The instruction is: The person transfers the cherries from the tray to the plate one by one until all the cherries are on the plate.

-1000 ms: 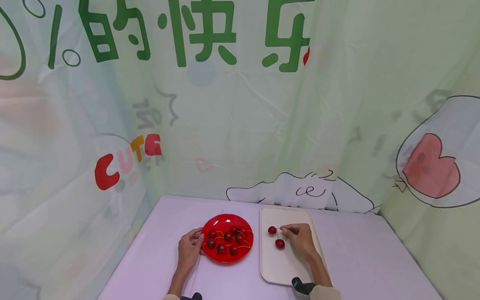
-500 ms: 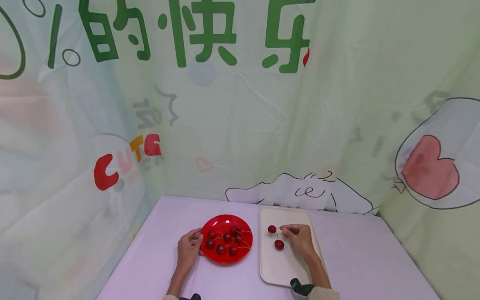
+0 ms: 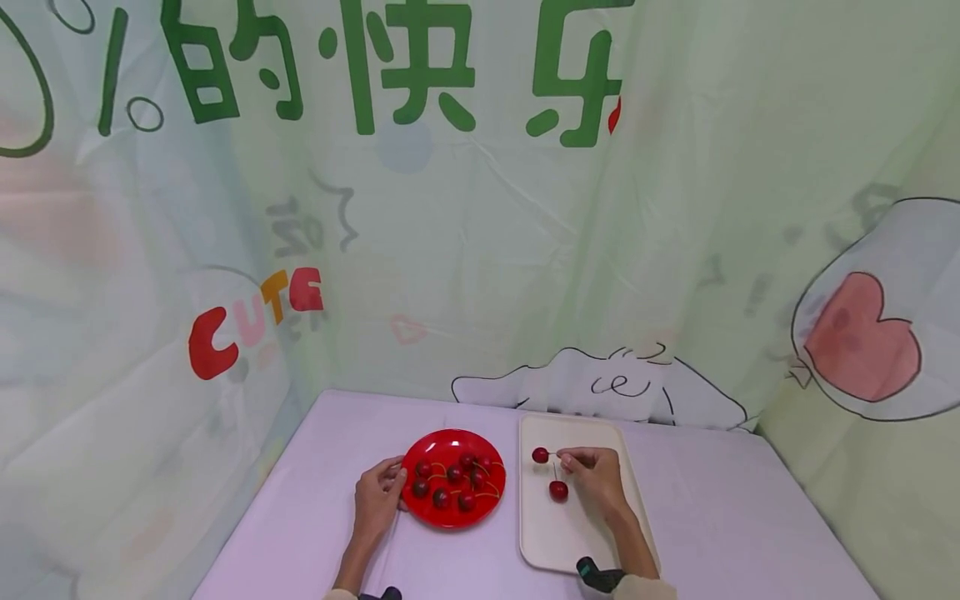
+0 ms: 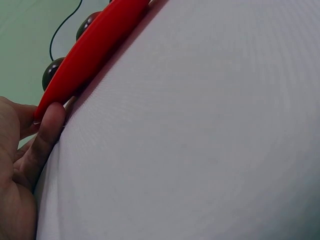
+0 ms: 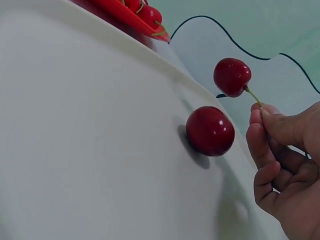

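My left hand [image 3: 378,496] grips the left rim of a round red plate [image 3: 450,521] that carries several cherries with stems. In the left wrist view the plate [image 4: 87,60] is pinched at its edge between thumb and fingers. My right hand [image 3: 596,479] pinches the thin stem of one cherry [image 3: 540,455] over a cream tray [image 3: 543,542]. The right wrist view shows this cherry [image 5: 232,77] hanging off the tray's surface by its green stem. A second cherry [image 3: 558,491] lies on the tray just below the hand.
The table [image 3: 720,517] has a pale lilac cloth. Printed curtains [image 3: 480,250] enclose it at the back and sides. The plate stands left of the tray, with a narrow gap between them. Dark wrist straps [image 3: 600,575] show near the front edge.
The cherry in my right hand has moved slightly up and left, away from the one lying on the tray. My left hand and the plate have stayed nearly still.
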{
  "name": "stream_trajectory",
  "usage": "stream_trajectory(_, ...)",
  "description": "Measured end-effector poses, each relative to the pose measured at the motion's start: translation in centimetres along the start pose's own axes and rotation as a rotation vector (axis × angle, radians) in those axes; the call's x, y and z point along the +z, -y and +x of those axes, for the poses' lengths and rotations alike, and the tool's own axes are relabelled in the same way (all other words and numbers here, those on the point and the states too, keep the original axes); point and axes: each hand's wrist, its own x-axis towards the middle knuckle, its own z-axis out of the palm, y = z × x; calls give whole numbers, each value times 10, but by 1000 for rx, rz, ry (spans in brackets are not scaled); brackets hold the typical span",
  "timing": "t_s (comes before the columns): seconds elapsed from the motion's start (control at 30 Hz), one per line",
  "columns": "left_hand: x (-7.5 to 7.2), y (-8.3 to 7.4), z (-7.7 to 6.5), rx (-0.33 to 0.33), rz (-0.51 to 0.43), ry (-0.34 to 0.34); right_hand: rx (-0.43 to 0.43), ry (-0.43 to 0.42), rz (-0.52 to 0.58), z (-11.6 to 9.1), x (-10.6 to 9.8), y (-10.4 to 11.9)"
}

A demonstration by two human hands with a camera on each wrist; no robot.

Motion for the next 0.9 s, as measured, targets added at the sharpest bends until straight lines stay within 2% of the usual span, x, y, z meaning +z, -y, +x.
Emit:
stream_trajectory(0.1,0,0,0,-1,4,2,-2,0,36,-3,2,3)
stream_trajectory(0.33,0,-1,0,0,-4,3,-107,3,115,-5,6,9)
stream_trajectory(0.43,0,-1,-1,-6,-7,3,-90,-3,113,-6,7,12)
stream_trajectory(0.6,0,-1,-4,-8,-17,9,-7,3,105,-6,11,19)
stream_trajectory(0.9,0,3,-1,-2,-4,4,-40,16,133,-9,22,39)
